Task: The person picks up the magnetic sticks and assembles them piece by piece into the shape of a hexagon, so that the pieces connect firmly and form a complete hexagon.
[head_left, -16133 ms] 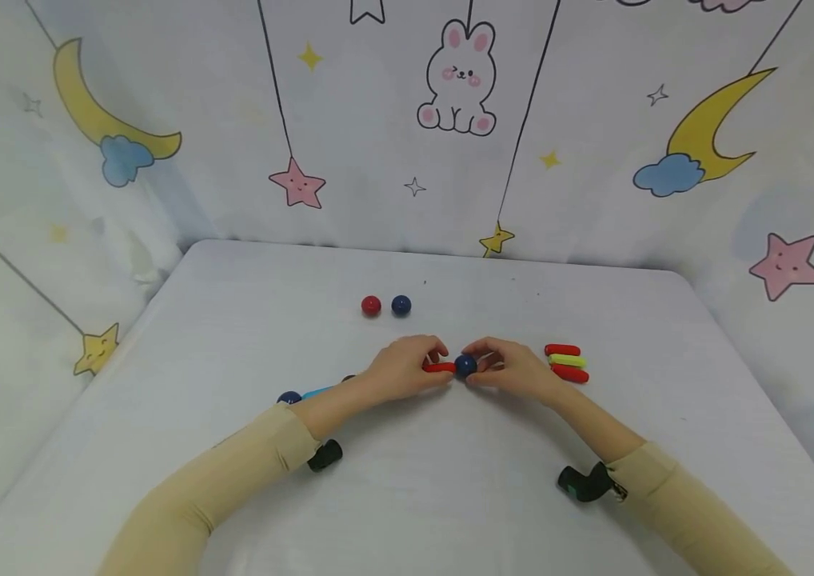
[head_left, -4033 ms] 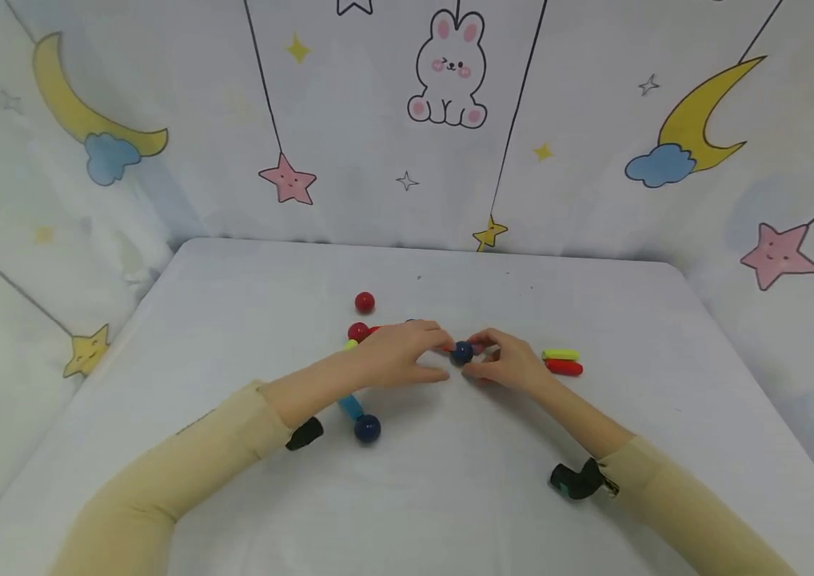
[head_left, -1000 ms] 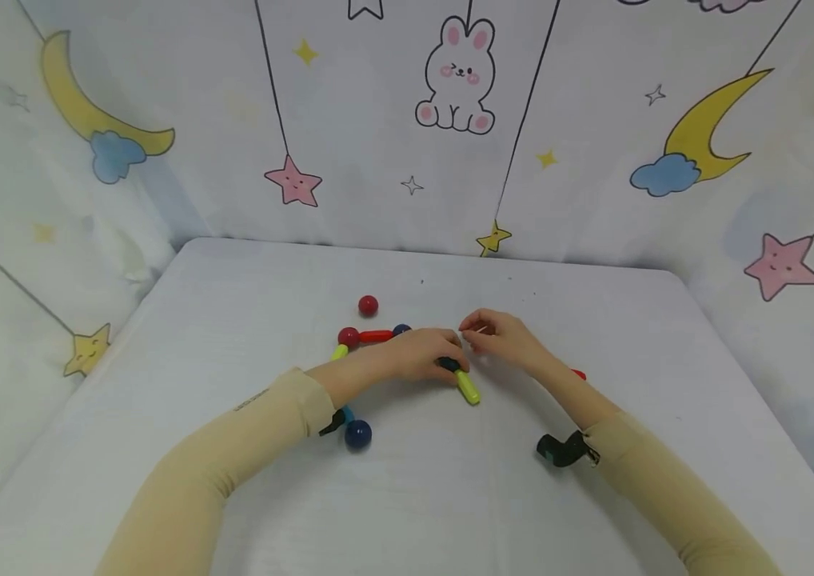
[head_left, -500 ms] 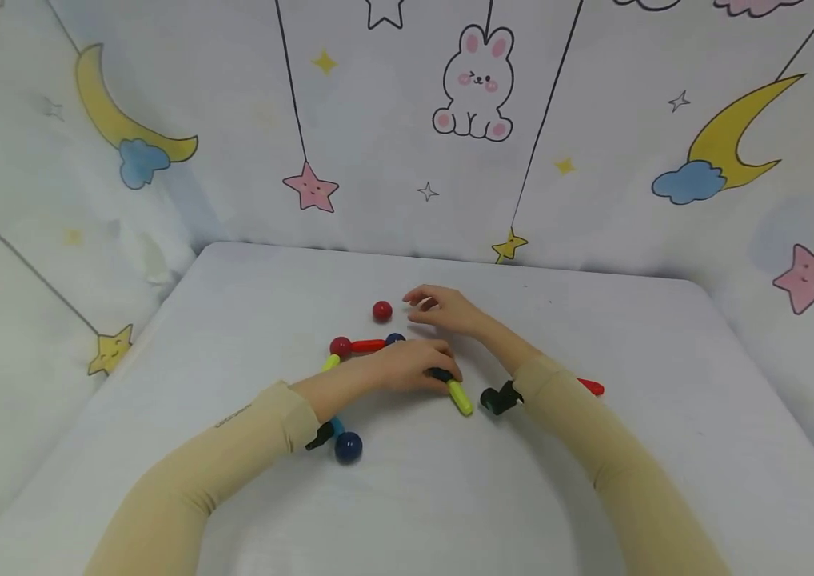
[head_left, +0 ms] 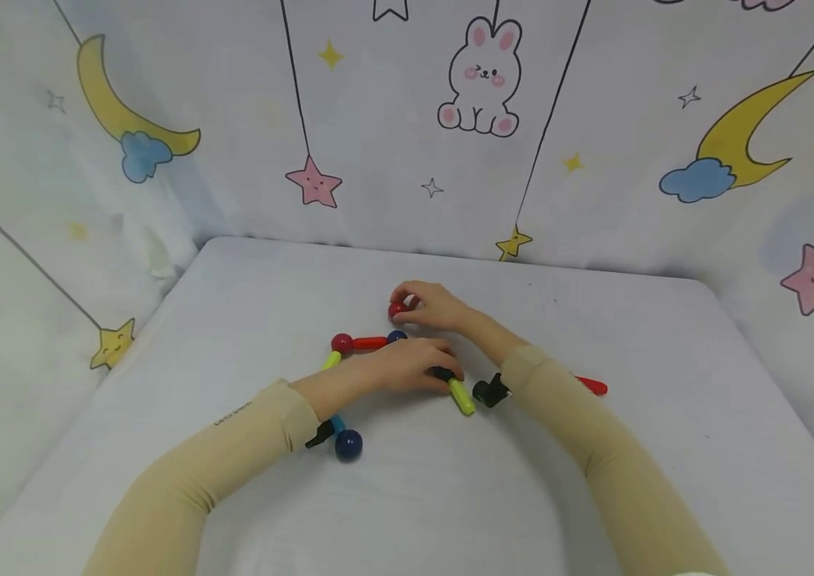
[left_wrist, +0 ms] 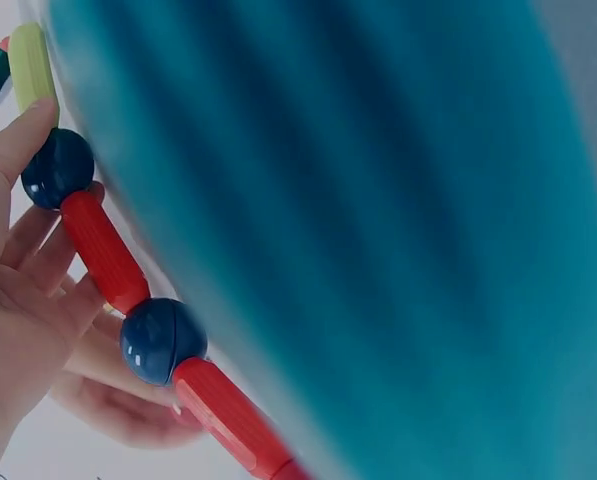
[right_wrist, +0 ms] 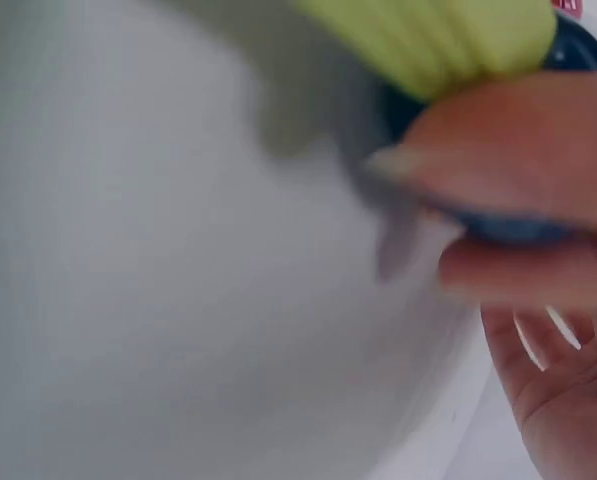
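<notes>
My left hand [head_left: 407, 365] pinches a dark blue toy ball [left_wrist: 60, 168] with a lime-yellow rod [head_left: 461, 397] on it. From that ball a red rod [left_wrist: 106, 252] runs to a second blue ball [left_wrist: 164, 341], then another red rod [left_wrist: 228, 415]. In the head view, the chain continues to a crimson ball [head_left: 341, 343], a yellow rod [head_left: 332, 362], and a light-blue rod [head_left: 337, 424] ending at a blue ball [head_left: 349, 445]. Beyond it, my right hand [head_left: 436, 307] grips a loose red ball [head_left: 396, 310]. My left hand and forearm hide part of the chain.
A loose red rod [head_left: 592, 386] lies to the right, partly behind the right sleeve. Black wrist cameras, including the right one [head_left: 489, 391], hang below both forearms. A patterned cloth backdrop [head_left: 378, 120] stands behind the white table [head_left: 407, 512].
My right hand has moved left and away from the yellow rod, and has closed its fingers on the loose red ball. The yellow rod joined the chain earlier; my left hand stays on its ball.
</notes>
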`<action>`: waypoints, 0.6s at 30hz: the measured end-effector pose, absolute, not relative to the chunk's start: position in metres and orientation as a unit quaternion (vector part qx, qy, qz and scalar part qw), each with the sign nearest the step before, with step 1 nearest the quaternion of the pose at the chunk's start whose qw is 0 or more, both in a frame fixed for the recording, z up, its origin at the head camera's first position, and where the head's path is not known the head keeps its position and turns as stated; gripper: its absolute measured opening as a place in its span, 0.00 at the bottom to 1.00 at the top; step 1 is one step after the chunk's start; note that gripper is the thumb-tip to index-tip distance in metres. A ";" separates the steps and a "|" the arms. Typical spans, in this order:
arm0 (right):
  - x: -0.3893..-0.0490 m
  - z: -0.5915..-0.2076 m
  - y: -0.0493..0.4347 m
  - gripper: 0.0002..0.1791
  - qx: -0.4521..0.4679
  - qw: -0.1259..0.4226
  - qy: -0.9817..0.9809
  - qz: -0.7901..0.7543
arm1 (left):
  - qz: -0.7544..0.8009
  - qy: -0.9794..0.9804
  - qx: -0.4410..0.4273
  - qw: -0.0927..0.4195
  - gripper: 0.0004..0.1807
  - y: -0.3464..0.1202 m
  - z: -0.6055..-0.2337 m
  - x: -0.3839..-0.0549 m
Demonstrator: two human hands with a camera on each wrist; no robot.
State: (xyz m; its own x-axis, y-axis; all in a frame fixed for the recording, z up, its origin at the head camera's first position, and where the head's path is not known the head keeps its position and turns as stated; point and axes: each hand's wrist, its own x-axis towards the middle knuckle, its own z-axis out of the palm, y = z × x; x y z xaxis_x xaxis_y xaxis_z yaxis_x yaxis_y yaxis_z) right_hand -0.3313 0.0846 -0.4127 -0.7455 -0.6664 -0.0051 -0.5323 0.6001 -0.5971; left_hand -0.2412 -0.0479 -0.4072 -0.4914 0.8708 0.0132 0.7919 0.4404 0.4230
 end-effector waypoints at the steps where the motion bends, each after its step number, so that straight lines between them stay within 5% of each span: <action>1: -0.330 -0.413 0.089 0.18 -0.323 0.113 0.893 -0.293 | 0.188 0.845 0.489 0.107 0.15 -0.047 -0.406 -0.241; 18: -0.231 -0.416 0.218 0.21 -0.144 0.130 0.919 -0.344 | 0.201 0.858 0.452 0.136 0.14 -0.040 -0.403 -0.240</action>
